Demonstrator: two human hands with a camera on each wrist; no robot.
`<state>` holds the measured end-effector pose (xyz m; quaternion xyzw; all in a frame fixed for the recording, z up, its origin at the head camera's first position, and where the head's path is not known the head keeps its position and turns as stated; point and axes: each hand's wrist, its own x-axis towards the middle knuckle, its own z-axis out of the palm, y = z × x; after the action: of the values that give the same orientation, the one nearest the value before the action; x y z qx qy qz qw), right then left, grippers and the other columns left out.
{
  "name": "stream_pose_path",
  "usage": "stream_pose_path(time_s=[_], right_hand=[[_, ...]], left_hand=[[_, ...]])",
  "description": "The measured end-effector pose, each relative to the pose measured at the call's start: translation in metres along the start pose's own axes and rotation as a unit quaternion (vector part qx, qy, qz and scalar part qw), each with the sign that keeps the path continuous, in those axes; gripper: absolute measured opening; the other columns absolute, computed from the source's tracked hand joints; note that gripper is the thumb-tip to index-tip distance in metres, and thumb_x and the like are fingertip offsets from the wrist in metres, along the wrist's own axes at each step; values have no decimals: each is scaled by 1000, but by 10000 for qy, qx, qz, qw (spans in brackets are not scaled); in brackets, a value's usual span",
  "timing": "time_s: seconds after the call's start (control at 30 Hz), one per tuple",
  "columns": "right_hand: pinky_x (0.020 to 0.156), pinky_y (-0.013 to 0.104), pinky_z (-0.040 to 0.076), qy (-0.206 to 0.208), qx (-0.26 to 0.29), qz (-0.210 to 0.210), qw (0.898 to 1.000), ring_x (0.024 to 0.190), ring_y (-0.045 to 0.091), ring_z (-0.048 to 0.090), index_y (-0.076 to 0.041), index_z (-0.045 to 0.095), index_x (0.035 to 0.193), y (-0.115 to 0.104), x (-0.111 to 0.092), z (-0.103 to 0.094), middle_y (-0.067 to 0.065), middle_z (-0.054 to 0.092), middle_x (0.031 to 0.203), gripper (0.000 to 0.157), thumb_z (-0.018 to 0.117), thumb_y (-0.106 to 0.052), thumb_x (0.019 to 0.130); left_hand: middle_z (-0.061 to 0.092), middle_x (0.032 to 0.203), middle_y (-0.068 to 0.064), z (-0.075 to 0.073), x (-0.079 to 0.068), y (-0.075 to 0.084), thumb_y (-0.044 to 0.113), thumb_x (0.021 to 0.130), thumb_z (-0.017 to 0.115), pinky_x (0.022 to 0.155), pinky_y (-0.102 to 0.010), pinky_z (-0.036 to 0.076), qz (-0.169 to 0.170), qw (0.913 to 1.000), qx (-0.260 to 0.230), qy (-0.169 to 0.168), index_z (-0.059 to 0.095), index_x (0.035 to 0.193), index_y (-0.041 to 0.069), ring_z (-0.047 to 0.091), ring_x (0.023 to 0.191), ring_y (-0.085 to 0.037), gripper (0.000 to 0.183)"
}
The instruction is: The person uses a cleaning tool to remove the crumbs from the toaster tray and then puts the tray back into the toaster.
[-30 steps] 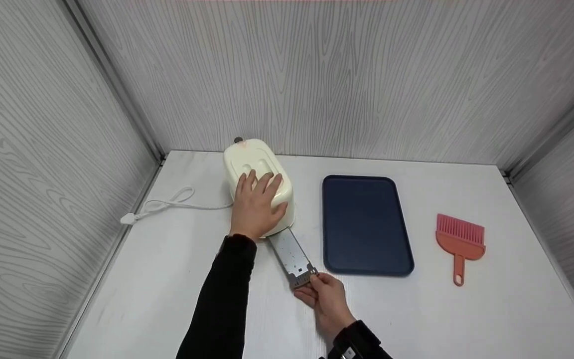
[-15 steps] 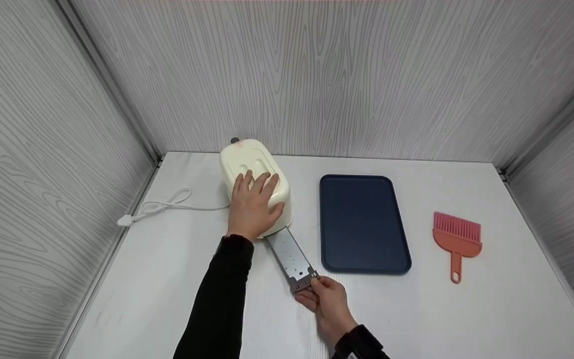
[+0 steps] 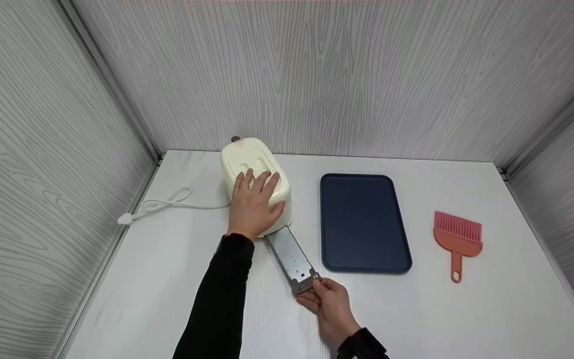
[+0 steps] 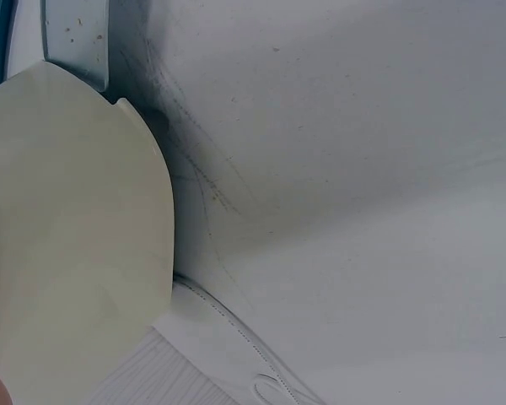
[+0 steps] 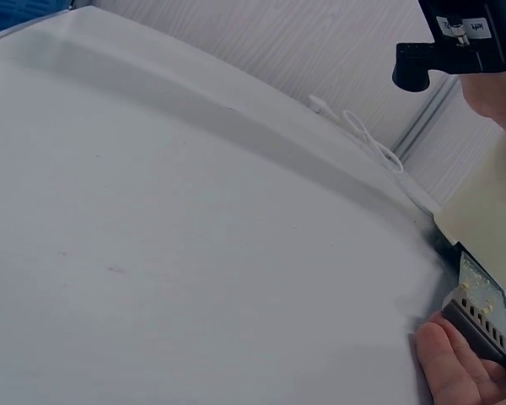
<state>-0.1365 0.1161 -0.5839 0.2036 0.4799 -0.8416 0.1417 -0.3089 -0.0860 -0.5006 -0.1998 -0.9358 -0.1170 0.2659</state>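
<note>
A cream toaster [image 3: 244,154] with a covered top stands at the back left of the table. My left hand [image 3: 252,207] rests on that top, its fingers spread. From the toaster's near end sticks out a long metal crumb tray [image 3: 289,252], its inner end hidden inside. My right hand [image 3: 333,305] pinches the tray's grey slotted outer end between thumb and fingers. Yellowish crumbs [image 5: 487,305] lie on the tray in the right wrist view. The left wrist view shows the toaster's side [image 4: 84,219] close up.
A dark blue tray [image 3: 364,224] lies right of the toaster. Farther right is an orange-red dustpan-shaped brush [image 3: 459,242] with pink bristles. A white power cord [image 3: 167,204] runs left from the toaster to its plug. Grey wood-grain panels [image 3: 287,75] enclose the table.
My right hand has drawn the crumb tray slightly farther out, toward the front right. The left hand stays on the toaster. The head view has shifted a little.
</note>
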Motion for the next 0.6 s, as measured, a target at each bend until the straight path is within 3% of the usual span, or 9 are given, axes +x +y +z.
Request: stream_pose_path(time_s=[0.6], right_hand=[[82, 38, 65, 194, 63, 132, 9997, 87, 23, 75, 13, 40, 130, -1, -5, -7, 18, 72, 98, 29, 47, -3, 107]], left_hand=[[56, 144, -10, 0, 0, 0, 44, 95, 65, 124, -58, 25, 8, 10000, 63, -69, 55, 147, 16, 42, 140, -46, 60]])
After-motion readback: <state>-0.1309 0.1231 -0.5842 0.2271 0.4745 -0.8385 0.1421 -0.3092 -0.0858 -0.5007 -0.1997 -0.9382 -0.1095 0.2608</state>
